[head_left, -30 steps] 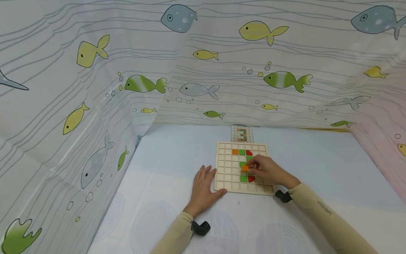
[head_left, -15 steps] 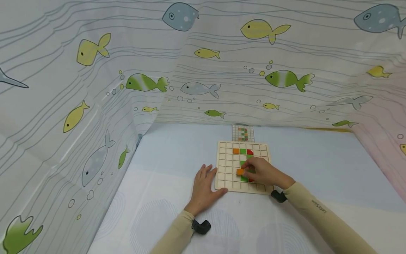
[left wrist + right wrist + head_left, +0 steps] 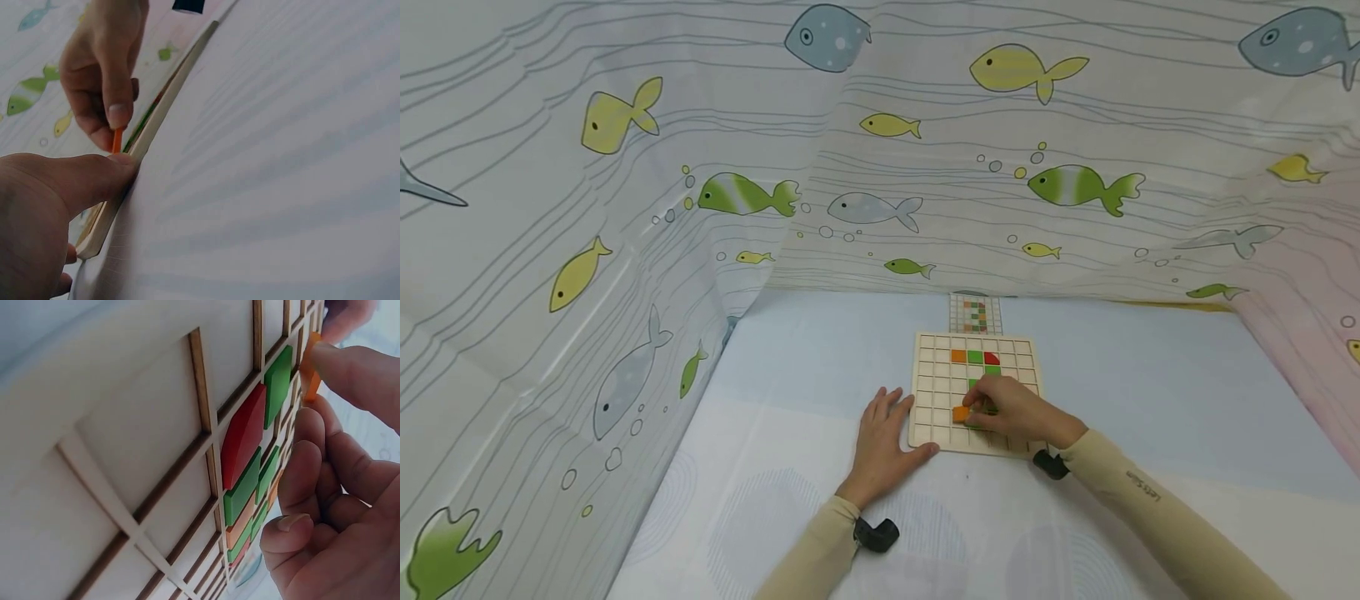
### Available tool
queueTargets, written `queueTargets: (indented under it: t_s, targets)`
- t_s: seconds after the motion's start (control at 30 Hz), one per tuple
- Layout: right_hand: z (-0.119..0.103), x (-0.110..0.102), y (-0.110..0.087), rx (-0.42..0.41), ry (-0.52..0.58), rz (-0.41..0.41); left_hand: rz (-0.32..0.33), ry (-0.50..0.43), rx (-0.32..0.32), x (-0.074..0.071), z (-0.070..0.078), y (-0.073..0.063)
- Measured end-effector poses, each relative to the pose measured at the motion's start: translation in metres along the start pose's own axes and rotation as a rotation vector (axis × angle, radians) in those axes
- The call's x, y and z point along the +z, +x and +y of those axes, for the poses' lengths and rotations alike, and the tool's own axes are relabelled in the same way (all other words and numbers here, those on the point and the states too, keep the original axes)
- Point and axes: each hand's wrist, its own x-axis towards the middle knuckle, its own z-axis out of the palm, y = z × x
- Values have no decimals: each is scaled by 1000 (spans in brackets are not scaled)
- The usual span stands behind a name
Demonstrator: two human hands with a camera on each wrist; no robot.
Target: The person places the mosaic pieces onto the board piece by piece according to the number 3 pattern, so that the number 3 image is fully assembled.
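A wooden grid board (image 3: 931,379) lies on the table. My right hand (image 3: 1018,410) pinches an orange square tile (image 3: 961,414) between thumb and fingers, over the board's lower middle. In the right wrist view the orange tile (image 3: 310,369) is beside a green tile (image 3: 279,386), with a red rounded tile (image 3: 242,439) nearer the camera. An orange tile (image 3: 958,357), a green tile (image 3: 975,357) and a red rounded tile (image 3: 992,358) form an upper row. My left hand (image 3: 880,454) rests at the board's left corner, fingers extended, thumb (image 3: 94,178) along the near edge. The right hand hides some tiles.
Behind the board lies a small card (image 3: 957,315) printed with a grid of coloured squares. A fish-patterned sheet (image 3: 917,167) rises around the back and sides. Both wrists wear black devices, including one at the left cuff (image 3: 876,535).
My right hand has moved left and slightly toward me with the orange tile, from mid-board to the lower rows. The left hand stays at the board's corner.
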Motion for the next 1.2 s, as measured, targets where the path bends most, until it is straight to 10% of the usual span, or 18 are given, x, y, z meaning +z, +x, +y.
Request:
queueTargets:
  t_s: [1.2]
  targets:
    - [-16, 10, 2, -75, -293, 103, -2, 15, -4, -1, 1, 0]
